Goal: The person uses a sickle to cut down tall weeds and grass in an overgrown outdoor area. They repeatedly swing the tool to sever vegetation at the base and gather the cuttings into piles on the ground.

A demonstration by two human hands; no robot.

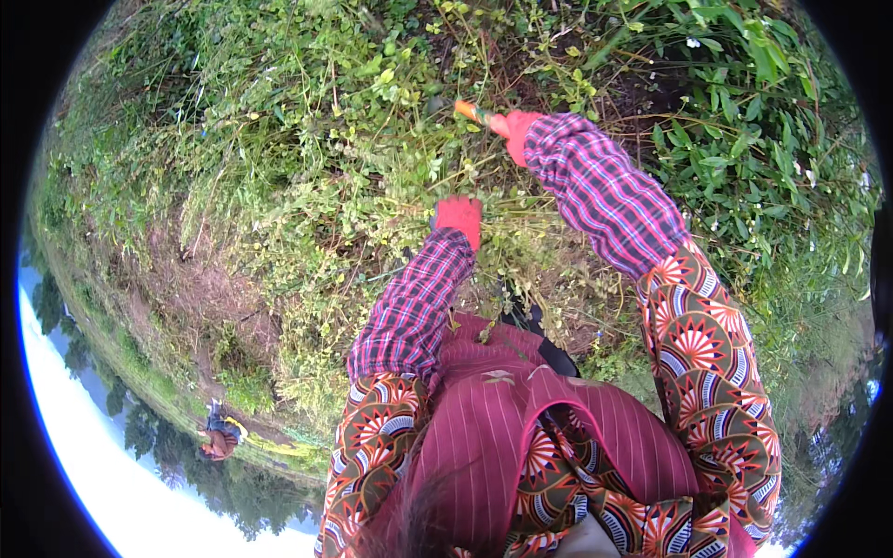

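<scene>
My left hand (460, 215), in a red glove with a darker palm side, is closed around a bunch of leafy weed stems (513, 217) low in front of my knees. Farther forward and to the right, my right hand (518, 132), gloved in red too, grips the orange handle (474, 114) of a hand tool. The handle points left into the weeds. Leaves and blur hide the tool's working end, so its kind cannot be settled.
Dense green weeds (279, 146) spread ahead and left. Taller leafy plants with white flowers (746, 132) crowd the right side. Brownish, flattened ground (202, 279) lies to the left. Another person (222, 436) is far off at lower left. A dark shoe (554, 356) shows beside my maroon apron (474, 411).
</scene>
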